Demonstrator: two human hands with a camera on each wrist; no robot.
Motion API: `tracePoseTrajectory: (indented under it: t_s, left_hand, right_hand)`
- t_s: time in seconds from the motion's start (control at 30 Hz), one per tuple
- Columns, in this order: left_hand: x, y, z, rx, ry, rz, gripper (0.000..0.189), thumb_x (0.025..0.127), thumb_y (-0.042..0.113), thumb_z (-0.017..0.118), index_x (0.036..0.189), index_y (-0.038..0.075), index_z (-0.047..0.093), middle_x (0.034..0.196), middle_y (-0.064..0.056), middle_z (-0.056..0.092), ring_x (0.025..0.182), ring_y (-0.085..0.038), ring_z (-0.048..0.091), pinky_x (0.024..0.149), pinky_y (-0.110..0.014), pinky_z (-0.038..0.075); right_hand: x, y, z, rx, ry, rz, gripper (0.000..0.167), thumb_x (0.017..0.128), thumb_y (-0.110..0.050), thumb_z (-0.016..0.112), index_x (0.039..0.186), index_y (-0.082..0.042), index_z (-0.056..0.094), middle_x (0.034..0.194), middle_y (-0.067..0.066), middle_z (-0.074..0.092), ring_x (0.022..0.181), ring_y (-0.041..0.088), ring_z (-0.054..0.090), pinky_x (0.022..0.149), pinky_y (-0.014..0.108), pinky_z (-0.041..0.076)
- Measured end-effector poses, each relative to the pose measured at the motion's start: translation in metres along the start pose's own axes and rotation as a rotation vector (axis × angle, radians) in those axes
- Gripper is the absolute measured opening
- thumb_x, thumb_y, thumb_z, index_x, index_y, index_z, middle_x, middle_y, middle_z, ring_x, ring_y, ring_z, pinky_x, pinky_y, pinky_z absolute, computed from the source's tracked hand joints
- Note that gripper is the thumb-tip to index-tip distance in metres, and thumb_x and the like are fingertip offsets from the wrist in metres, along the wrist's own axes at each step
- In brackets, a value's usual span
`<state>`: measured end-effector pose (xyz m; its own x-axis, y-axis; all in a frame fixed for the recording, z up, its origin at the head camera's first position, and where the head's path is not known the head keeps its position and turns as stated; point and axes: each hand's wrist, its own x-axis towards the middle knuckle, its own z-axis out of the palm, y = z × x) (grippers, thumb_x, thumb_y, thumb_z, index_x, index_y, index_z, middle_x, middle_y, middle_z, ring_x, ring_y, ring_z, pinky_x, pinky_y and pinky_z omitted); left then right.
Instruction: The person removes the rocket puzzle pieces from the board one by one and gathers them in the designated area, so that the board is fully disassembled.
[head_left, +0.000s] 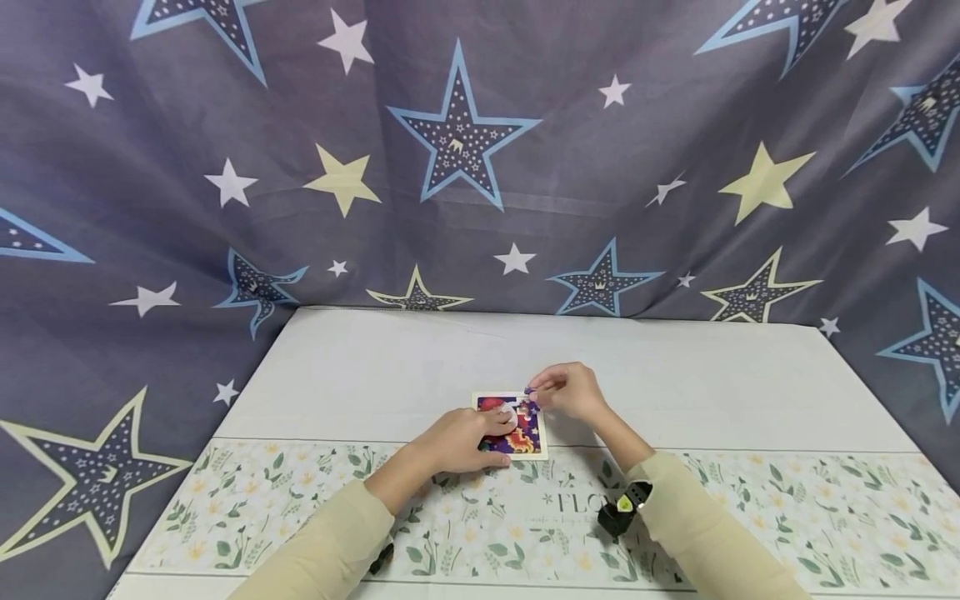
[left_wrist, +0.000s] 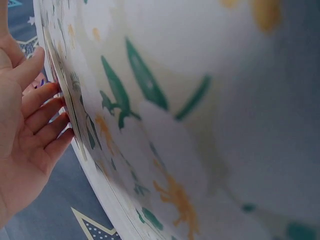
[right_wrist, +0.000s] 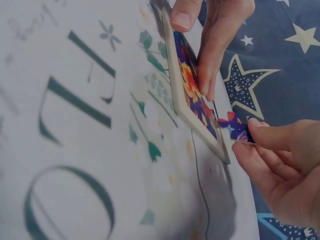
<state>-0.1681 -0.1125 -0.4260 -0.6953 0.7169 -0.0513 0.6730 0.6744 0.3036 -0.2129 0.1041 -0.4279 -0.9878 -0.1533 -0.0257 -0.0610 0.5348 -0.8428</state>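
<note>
A small jigsaw puzzle [head_left: 529, 443] with a colourful purple, red and orange picture lies on the table in a pale frame [right_wrist: 176, 95]. My left hand [head_left: 463, 440] rests on its left side, fingers stretched over the picture and thumb near the bottom edge. In the left wrist view the fingers of that left hand [left_wrist: 37, 117] look fairly straight against the frame's edge. At the top right corner, my right hand [head_left: 570, 390] pinches a purple puzzle piece [right_wrist: 237, 129] between thumb and fingers. The piece is tilted at the frame's edge; whether it touches the other pieces I cannot tell.
A white table [head_left: 360, 367] carries a floral strip [head_left: 300, 492] with printed lettering along its front. Behind and to the left hangs a dark curtain [head_left: 525, 217] with stars. Black wrist devices [head_left: 617, 518] sit near the sleeve cuffs.
</note>
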Motion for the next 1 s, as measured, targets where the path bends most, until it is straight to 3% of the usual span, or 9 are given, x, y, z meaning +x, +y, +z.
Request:
tracePoseTrajectory:
  t_s: [0.23, 1.0]
  left_hand:
    - [0.0, 0.0, 0.0, 0.002, -0.009, -0.008, 0.055, 0.09, 0.044, 0.064, 0.135, 0.014, 0.056, 0.146, -0.006, 0.049, 0.134, -0.025, 0.049, 0.107, -0.044, 0.046]
    - [-0.002, 0.002, -0.001, -0.011, -0.024, -0.021, 0.057, 0.09, 0.045, 0.063, 0.138, 0.015, 0.053, 0.148, -0.005, 0.046, 0.136, -0.025, 0.047, 0.109, -0.045, 0.044]
  right_hand:
    - [-0.004, 0.006, -0.007, 0.031, -0.014, 0.021, 0.012, 0.08, -0.002, 0.074, 0.092, 0.002, 0.075, 0.082, 0.017, 0.074, 0.06, 0.014, 0.069, 0.059, 0.029, 0.06]
    - [-0.027, 0.048, -0.059, -0.075, 0.02, 0.049, 0.017, 0.087, -0.012, 0.07, 0.099, -0.001, 0.075, 0.088, 0.015, 0.075, 0.064, 0.008, 0.065, 0.056, 0.025, 0.055]
